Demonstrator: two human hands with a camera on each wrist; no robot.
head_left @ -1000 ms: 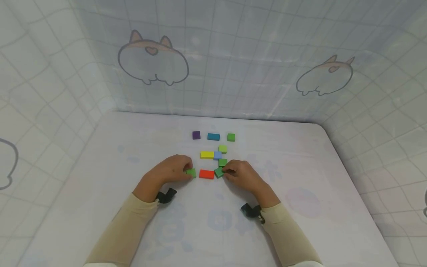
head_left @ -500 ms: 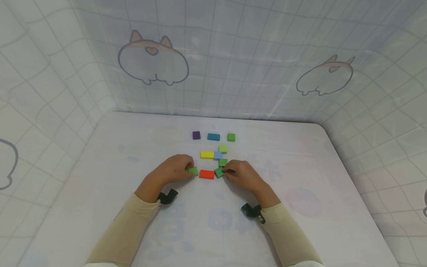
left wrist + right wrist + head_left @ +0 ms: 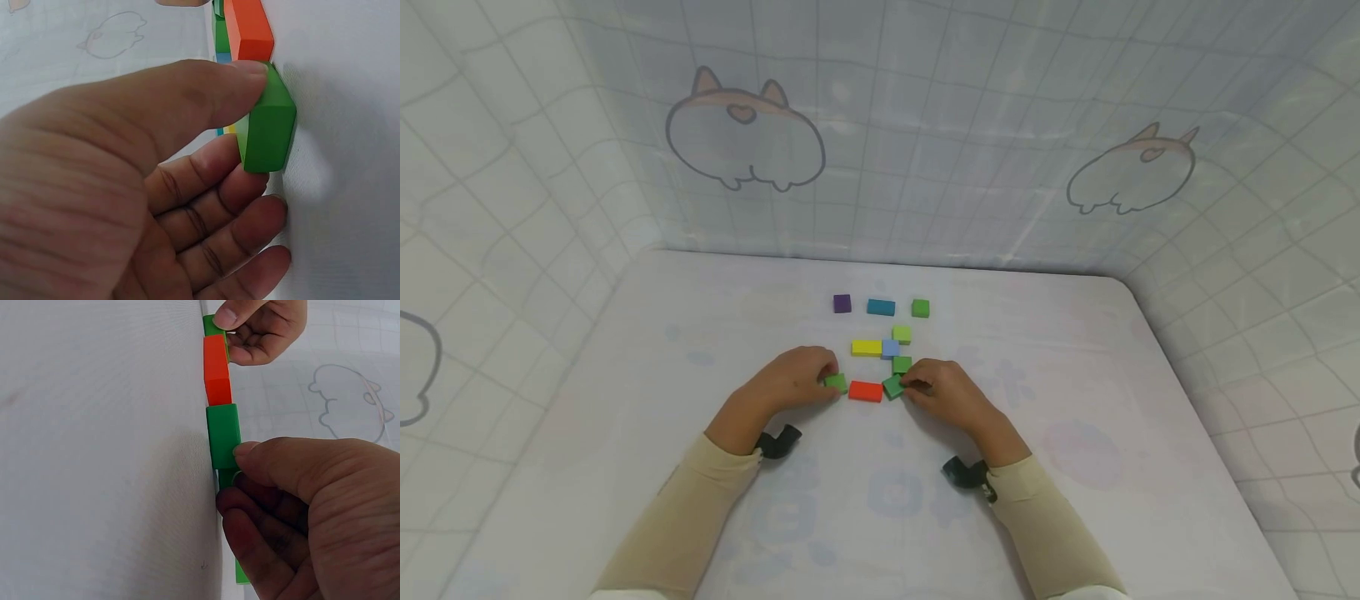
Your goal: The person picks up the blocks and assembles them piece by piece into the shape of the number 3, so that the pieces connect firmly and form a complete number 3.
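Note:
My left hand (image 3: 792,380) pinches a green block (image 3: 270,137) between thumb and fingers, low on the table at the left of a red block (image 3: 866,392). In the left wrist view its far end is close to the red block; whether they touch I cannot tell. On the other side, my right hand (image 3: 949,395) pinches a darker green square block (image 3: 224,437), turned slightly askew by the red block's right end. Just behind that one lies another green block (image 3: 902,364). Fingers partly cover both held blocks.
Behind the hands, a yellow block (image 3: 867,348) meets a light blue block (image 3: 891,349), with a lime block (image 3: 902,335) beyond. Farther back stand a purple block (image 3: 842,303), a blue block (image 3: 882,307) and a green cube (image 3: 921,308). A patterned curtain (image 3: 925,183) rises behind the table.
The left hand has shifted slightly right with its green block, narrowing the gap to the red block. My right hand and the other blocks look the same.

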